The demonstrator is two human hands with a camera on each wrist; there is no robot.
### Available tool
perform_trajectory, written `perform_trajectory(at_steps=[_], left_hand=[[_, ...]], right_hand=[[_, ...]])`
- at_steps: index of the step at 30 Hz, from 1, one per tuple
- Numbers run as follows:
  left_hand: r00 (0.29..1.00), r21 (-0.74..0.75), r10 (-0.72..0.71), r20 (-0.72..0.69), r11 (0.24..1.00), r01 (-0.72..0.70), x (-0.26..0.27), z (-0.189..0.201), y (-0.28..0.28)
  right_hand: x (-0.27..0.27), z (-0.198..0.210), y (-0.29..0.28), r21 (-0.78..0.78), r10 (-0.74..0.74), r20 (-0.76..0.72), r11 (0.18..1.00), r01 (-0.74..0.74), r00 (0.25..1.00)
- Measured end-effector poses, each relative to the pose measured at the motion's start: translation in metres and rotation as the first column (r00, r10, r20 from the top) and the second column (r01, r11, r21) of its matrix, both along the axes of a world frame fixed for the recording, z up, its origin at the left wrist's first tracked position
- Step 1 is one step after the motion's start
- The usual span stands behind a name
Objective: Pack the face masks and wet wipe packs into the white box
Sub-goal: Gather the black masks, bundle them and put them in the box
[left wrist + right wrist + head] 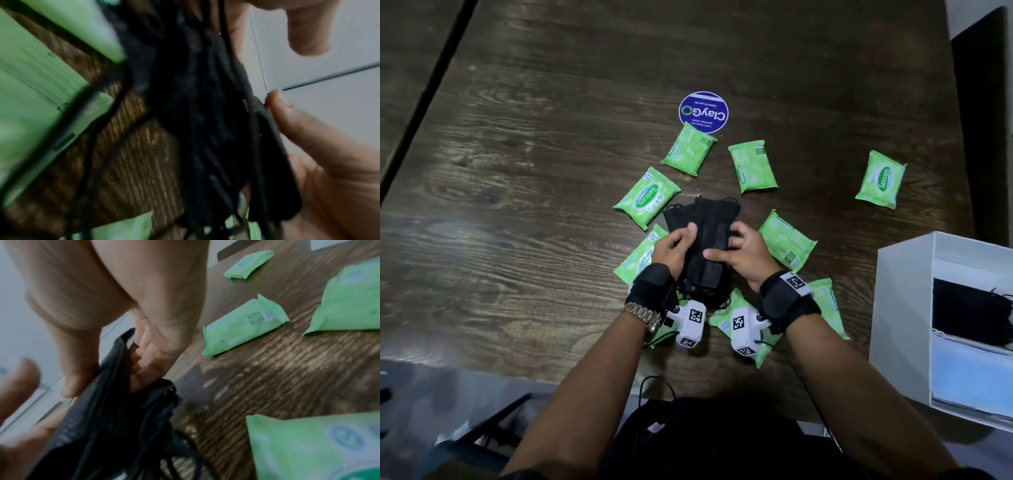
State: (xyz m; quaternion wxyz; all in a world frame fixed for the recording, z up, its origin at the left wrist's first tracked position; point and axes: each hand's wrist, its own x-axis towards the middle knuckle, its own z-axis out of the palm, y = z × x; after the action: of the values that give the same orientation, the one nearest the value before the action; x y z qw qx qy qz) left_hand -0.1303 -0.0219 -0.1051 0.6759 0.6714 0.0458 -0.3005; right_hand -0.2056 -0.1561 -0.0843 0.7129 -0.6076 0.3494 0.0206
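A stack of black face masks (703, 236) is held above the middle of the wooden table, its ear loops (102, 129) dangling. My left hand (676, 246) grips its left side, thumb on top. My right hand (741, 253) grips its right side, fingers (144, 353) curled round the edge of the black masks (107, 418). Several green wet wipe packs (645, 197) lie scattered around and under my hands, one apart at the right (880, 180). The white box (904, 308) stands at the right edge, with black and light blue masks inside.
A round blue sticker (703, 112) lies on the table (534, 154) beyond the packs. A dark chair back shows at the far right. Black cables run from my wrist cameras over the near table edge. The left half of the table holds nothing.
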Motion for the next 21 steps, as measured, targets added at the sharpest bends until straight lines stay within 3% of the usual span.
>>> perform_trajectory(at_steps=[3,10,13,16,21], left_hand=[[0.989,0.038,-0.096,0.112,0.995,0.092,-0.001,-0.003,-0.003],[0.954,-0.004,-0.222,0.199,0.974,0.228,0.000,0.004,0.001],[0.939,-0.002,-0.271,0.213,0.961,0.278,0.002,0.008,-0.002],[0.945,-0.018,-0.284,0.163,0.957,0.291,0.002,0.009,-0.008],[0.935,0.092,-0.223,0.274,0.974,0.205,-0.002,0.016,-0.024]], right_hand=[[-0.005,-0.003,-0.005,-0.064,-0.025,-0.011,0.998,0.024,1.000],[-0.009,-0.015,-0.016,-0.200,-0.163,-0.015,0.967,0.157,0.987],[-0.012,-0.015,-0.011,-0.109,-0.123,-0.067,0.987,0.115,0.990],[-0.015,-0.015,-0.008,0.023,-0.017,-0.012,1.000,0.018,1.000],[-0.005,-0.001,-0.010,-0.219,0.004,0.010,0.976,-0.002,1.000]])
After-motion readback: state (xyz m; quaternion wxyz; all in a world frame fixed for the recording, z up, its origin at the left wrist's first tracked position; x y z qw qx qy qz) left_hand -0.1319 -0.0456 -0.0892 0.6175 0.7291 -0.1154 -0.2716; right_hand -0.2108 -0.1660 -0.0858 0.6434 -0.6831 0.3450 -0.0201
